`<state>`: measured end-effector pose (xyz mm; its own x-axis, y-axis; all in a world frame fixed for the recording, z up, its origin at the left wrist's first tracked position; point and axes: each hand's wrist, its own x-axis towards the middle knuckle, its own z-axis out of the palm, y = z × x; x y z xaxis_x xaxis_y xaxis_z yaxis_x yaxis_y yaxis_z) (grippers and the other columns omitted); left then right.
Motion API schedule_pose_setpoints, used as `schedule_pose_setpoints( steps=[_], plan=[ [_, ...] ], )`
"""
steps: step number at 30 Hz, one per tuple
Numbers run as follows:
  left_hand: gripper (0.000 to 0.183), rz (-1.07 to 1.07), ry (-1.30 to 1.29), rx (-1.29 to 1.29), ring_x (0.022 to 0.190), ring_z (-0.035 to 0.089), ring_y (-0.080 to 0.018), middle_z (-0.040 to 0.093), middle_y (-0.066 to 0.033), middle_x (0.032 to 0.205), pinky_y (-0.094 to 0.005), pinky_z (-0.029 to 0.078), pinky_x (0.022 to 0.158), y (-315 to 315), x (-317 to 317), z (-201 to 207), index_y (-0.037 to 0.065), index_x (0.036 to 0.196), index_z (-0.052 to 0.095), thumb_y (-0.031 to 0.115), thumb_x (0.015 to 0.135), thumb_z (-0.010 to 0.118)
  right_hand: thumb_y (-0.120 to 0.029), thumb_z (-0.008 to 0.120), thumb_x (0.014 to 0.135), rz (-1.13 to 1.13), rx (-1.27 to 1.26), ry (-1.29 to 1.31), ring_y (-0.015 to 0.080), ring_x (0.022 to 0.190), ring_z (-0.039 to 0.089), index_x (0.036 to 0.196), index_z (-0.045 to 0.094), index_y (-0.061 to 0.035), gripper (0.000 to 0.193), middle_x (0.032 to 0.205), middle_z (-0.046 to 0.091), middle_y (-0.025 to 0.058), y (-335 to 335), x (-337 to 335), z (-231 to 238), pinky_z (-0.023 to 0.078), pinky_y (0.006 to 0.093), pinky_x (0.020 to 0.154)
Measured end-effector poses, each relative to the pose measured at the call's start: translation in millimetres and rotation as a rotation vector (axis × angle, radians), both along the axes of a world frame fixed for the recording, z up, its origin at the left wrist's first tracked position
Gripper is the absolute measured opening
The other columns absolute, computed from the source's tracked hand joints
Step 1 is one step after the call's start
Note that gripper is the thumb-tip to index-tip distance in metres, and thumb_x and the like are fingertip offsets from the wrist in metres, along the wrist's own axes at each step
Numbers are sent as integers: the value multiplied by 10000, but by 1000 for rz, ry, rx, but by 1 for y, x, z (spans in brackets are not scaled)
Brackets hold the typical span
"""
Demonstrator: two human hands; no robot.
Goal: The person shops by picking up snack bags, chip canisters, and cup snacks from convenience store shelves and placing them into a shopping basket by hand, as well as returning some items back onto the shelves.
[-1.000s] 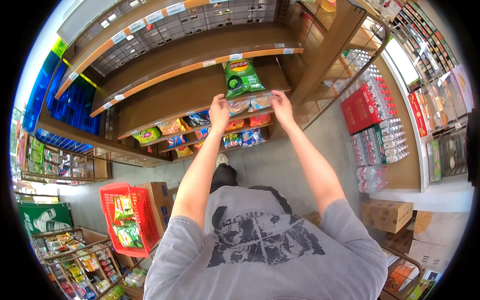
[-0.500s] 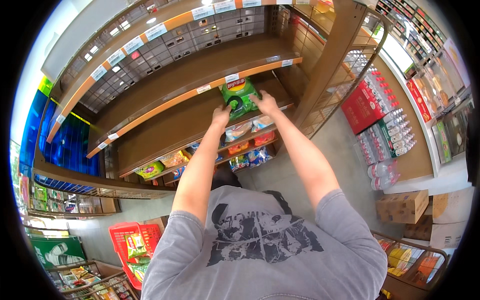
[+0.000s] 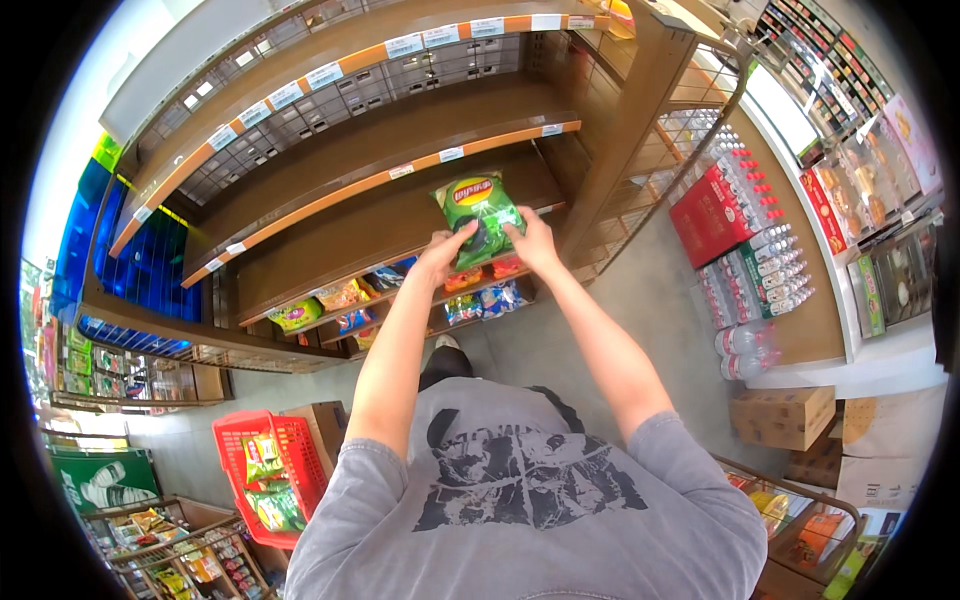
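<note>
Between my two hands is a green chip bag [image 3: 482, 212] with a yellow and red label near its top, its front turned up toward me. My left hand [image 3: 441, 252] grips its lower left side, thumb on the front. On the lower right side my right hand [image 3: 533, 242] grips it the same way. The bag is held just in front of a brown shelf [image 3: 340, 245]. Below it, on lower shelves, lie several snack bags, among them a lime green bag [image 3: 297, 315] and a blue and white bag [image 3: 500, 298].
A red shopping basket [image 3: 232, 425] with green snack bags in it stands at the lower left, beside a cardboard box [image 3: 325, 432]. A brown shelf post [image 3: 625, 130] rises on the right. Past it stand packs of bottles [image 3: 740, 220] and a cardboard box [image 3: 785, 417].
Both hands have drawn the chip bag off the shelf toward me, and it is now more upright. My view has shifted slightly, with more of the basket showing.
</note>
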<state>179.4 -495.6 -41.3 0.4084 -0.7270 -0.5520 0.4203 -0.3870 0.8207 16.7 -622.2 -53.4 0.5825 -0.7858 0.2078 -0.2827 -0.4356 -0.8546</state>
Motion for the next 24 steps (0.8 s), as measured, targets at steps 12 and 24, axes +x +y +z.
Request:
schedule_pose_setpoints(
  steps=[12,24],
  plan=[
    [718,305,-260,-108,1114,604,-203,627,-144,1236,-331,474,945,109,-133,-29,-32,1332,498,450,862,749,-225,716,857,175,62,4,360,1074,642,1236,579,-21,452,1133,671,206,107,-107,11,498,417,926],
    [663,405,-389,-204,1116,595,-203,614,-149,1229,-338,476,960,210,-144,-16,-11,1329,466,317,848,783,-462,732,868,568,700,145,198,1114,617,1336,527,29,709,1237,650,147,159,-66,54,476,327,953]
  ],
)
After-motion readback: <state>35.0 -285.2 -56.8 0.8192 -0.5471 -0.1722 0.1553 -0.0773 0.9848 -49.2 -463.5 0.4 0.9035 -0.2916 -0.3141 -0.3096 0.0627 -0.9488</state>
